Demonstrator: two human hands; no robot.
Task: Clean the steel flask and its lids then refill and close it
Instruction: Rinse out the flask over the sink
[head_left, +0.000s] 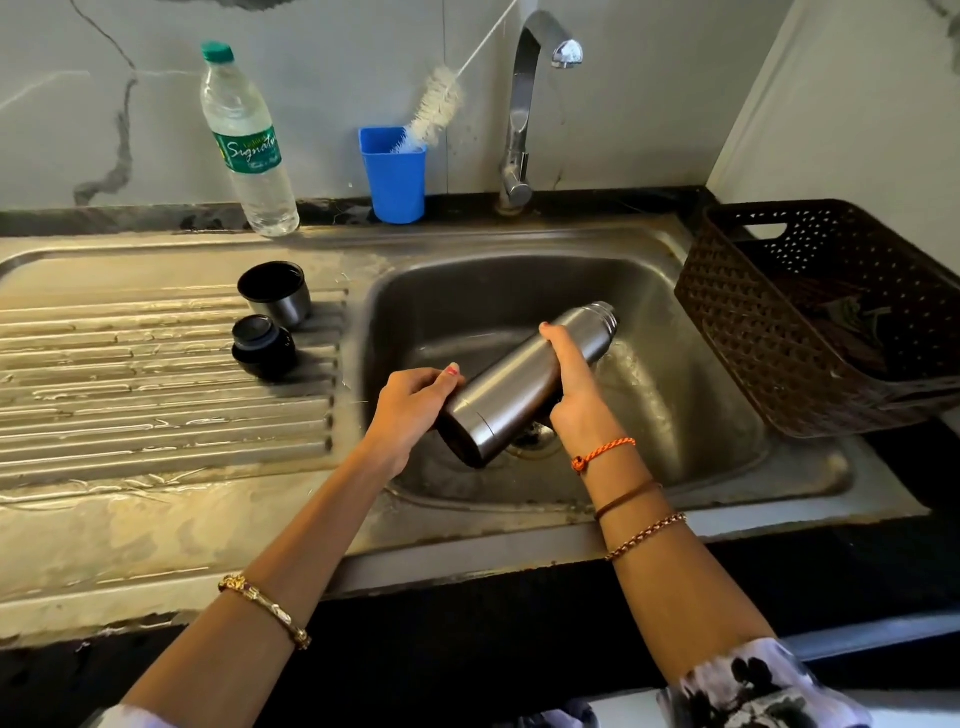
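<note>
Steel flask (524, 384), tilted over the sink (649, 280) basin: both hands, left hand (410, 402) and right hand (574, 387), curl around it; they should turn it while rubbing.

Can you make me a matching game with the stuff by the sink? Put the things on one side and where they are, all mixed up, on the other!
Things:
1. steel flask
2. bottle brush
3. two lids
4. water bottle

Places:
A. standing in the blue cup
B. upright by the wall, left of the blue cup
C. held in both hands over the sink
D. on the ridged draining board

Pairs: 1-C, 2-A, 3-D, 4-B
</note>
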